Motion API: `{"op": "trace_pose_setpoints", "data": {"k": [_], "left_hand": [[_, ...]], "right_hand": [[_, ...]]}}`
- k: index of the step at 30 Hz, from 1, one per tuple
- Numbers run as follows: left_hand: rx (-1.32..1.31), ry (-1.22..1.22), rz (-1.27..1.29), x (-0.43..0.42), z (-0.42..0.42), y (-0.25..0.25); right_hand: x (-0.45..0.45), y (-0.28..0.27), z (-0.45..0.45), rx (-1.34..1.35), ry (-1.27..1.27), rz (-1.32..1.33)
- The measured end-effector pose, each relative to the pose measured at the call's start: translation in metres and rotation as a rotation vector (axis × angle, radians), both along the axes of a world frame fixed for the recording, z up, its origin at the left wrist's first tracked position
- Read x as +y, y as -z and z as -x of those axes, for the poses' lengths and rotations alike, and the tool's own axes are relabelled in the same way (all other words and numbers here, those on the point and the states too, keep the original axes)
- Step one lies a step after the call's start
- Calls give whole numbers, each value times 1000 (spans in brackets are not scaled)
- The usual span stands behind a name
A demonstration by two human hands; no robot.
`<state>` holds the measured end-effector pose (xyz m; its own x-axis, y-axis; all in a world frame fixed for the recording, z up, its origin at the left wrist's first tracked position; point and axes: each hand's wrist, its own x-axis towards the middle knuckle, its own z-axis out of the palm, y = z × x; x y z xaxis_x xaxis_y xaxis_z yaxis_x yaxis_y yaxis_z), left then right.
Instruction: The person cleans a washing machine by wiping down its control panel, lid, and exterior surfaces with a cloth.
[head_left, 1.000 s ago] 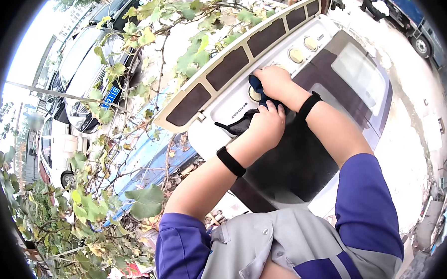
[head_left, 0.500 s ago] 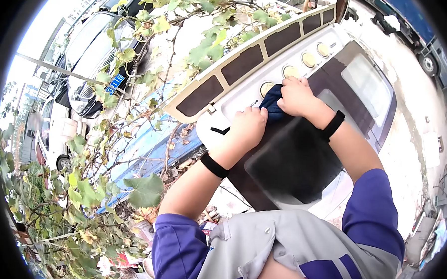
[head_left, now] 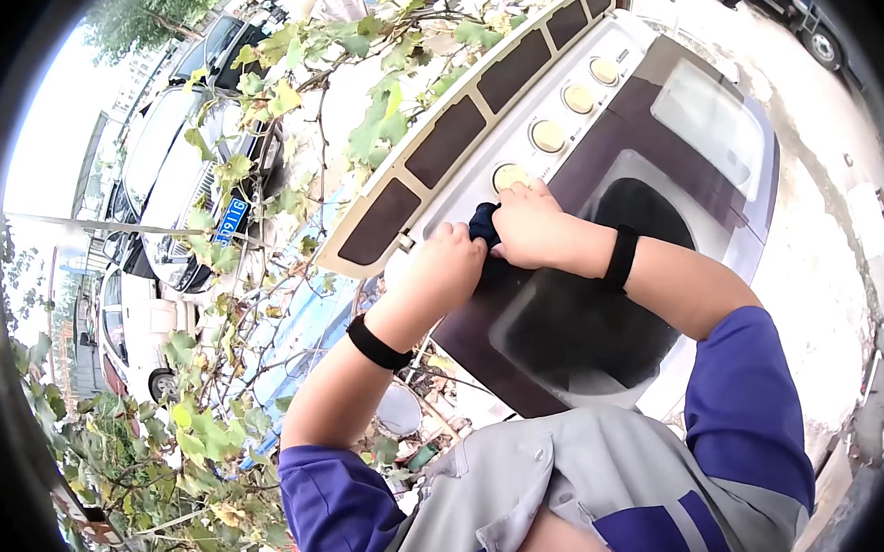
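**Two hands grip a dark blue cloth point(head_left: 483, 222) over a washing machine point(head_left: 519, 324)**

Nearest are two purple sleeves and a grey shirt point(head_left: 483, 465), its fabric softly creased. One black band circles each wrist. The left hand point(head_left: 445, 261) and right hand point(head_left: 531, 226) are closed on the bunched cloth, one at each side, by the left end of the control panel point(head_left: 480, 196). The right fingers overlap the nearest knob in view; whether they touch it, I cannot tell.

The machine's smooth, dark purple-brown top has two see-through windows: a large, dark one point(head_left: 588, 332) towards the near edge, and a smaller, pale rectangular one point(head_left: 710, 120) near the far right corner. Four round cream knobs point(head_left: 548, 136) line the pale panel. Along its left edge stands a cream raised lid point(head_left: 414, 181) with five dark insets visible.

Beyond are leafy vines point(head_left: 375, 125), a glossy dark car point(head_left: 171, 165) with one blue plate, a white vehicle point(head_left: 136, 327) and, far right, one truck wheel point(head_left: 822, 46).
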<state>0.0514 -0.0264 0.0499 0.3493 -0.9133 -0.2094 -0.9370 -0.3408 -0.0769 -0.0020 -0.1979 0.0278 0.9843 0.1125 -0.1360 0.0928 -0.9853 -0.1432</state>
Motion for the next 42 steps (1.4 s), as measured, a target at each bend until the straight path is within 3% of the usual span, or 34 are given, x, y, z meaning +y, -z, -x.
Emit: {"op": "trace_pose_setpoints", "data": {"k": [2,8,12,18,23,26,30,32,33,34,35,37,38,40,42], "left_hand": [[17,37,138,-8,-3,12],[-12,-22,189,-79,2,48],[66,-208,335,-97,-3,48],[302,-243,41,-91,-14,20],[299,-200,-72,-60,-32,37],[226,-162,-170,-43,-14,6],[210,-333,-230,-9,6,-18],[225,-301,-226,3,0,-16],[231,-284,-224,6,-4,-14],[204,-276,-58,8,-7,-12],[178,-267,113,9,-10,-10],[59,-258,403,3,-12,-7],[0,-244,435,-5,-14,-11],[-52,-243,268,-22,-30,1],[-57,-222,214,-32,-35,19]], "right_hand": [[-15,-8,0,-37,54,158],[-47,-11,-7,-111,193,322],[-83,11,-24,-129,190,96],[-77,-1,-32,-17,79,196],[-36,1,-17,-62,85,200],[7,1,-4,18,68,243],[35,5,0,-8,-52,42],[34,11,-7,31,-125,-137],[28,8,-11,-18,-79,-255],[18,6,-15,-68,-37,-373],[5,19,-23,-405,-110,-372],[-11,3,-41,-788,-37,-240],[-17,6,-55,-772,77,-133],[-19,23,-74,-401,293,-35],[-3,70,-93,-388,340,329]]}}
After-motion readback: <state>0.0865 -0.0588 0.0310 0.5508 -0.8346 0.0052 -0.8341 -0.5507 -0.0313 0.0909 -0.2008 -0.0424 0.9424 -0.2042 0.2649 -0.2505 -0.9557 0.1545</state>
